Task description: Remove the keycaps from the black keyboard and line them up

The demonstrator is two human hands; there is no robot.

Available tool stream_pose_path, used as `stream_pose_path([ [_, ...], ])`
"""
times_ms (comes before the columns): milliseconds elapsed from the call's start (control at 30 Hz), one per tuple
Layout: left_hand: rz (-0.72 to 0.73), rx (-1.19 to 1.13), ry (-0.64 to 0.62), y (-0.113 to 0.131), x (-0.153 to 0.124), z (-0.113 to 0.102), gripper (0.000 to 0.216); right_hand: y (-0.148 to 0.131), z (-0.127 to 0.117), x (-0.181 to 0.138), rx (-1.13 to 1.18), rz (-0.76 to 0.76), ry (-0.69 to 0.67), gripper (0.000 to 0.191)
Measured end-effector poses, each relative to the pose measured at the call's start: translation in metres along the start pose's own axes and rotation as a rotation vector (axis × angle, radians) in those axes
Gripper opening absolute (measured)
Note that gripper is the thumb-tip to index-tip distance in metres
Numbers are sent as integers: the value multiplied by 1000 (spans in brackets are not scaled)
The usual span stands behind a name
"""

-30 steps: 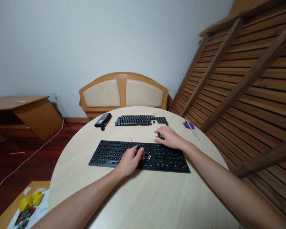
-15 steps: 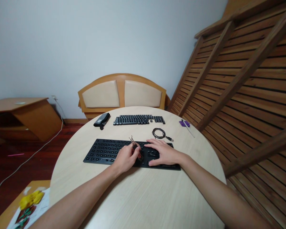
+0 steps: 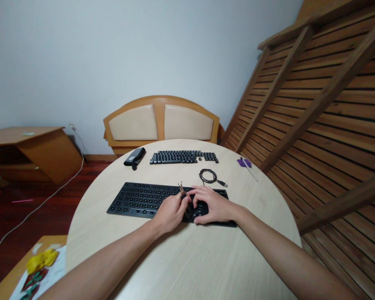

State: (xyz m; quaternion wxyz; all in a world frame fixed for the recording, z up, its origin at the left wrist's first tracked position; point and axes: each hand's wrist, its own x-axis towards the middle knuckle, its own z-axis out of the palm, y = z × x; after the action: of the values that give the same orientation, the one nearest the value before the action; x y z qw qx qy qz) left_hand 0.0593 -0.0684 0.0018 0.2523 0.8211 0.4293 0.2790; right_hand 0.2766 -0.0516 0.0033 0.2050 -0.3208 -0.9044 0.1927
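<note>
A black keyboard base with its keycaps removed lies across the round wooden table. My left hand is closed on a wire keycap puller, whose tip sticks up above the base. My right hand rests on the right part of the base, fingers curled next to the puller; whether it holds anything I cannot make out. The two hands nearly touch. Behind them lie rows of loose black keycaps laid out like a keyboard.
A coiled black cable lies behind my right hand. A dark pouch sits at the back left and a purple tool at the back right. A padded chair stands behind the table; slatted wooden frame leans on the right.
My right hand left the coiled cable and came down onto the keyboard base, then slid left beside my left hand. The left hand shifted slightly right with the puller.
</note>
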Motion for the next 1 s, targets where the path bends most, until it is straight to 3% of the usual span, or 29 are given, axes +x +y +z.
stream_pose_path([
  [367, 46, -20, -23, 0, -2, -1, 24, -4, 3, 0, -16, -24, -27, 25],
  [667, -68, 379, -26, 4, 0, 2, 58, -6, 7, 0, -12, -62, 21, 23],
  [1000, -140, 163, -13, -8, -2, 6, 60, -7, 10, 1, 115, -42, 36, 21],
])
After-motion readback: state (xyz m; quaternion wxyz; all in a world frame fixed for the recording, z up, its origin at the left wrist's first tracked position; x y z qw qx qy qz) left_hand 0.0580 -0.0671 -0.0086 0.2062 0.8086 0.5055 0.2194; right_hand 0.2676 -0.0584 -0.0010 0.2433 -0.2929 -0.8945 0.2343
